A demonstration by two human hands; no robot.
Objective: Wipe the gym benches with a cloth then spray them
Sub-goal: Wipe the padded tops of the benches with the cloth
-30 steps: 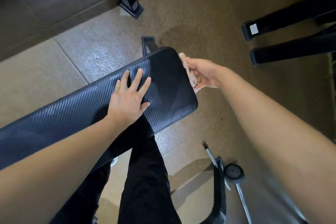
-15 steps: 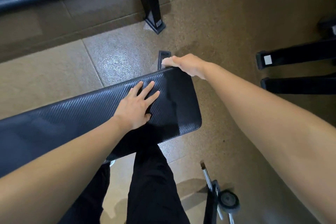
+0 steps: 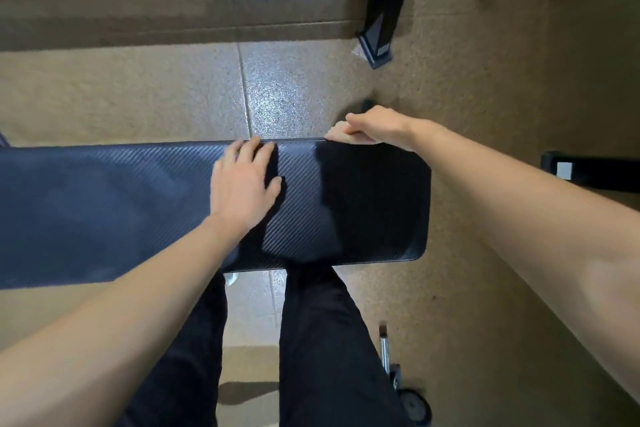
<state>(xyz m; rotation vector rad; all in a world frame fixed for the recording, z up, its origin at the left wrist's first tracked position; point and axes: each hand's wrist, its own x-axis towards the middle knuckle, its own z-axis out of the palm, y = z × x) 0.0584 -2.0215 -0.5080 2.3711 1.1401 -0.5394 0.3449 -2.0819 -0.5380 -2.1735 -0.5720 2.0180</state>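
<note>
Long black padded gym bench with carbon-weave vinyl (image 3: 346,204) spanning frame, just ahead of legs. Left hand (image 3: 244,185) flat, fingers spread on pad. Right hand (image 3: 372,126) clenched on pale cloth (image 3: 337,133) at far edge.

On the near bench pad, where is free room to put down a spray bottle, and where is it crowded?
The near bench pad is bare left of the left hand, and between that hand and the pad's right end. The far edge is crowded: the right hand presses a pale cloth there, close beside the left fingertips.
</note>
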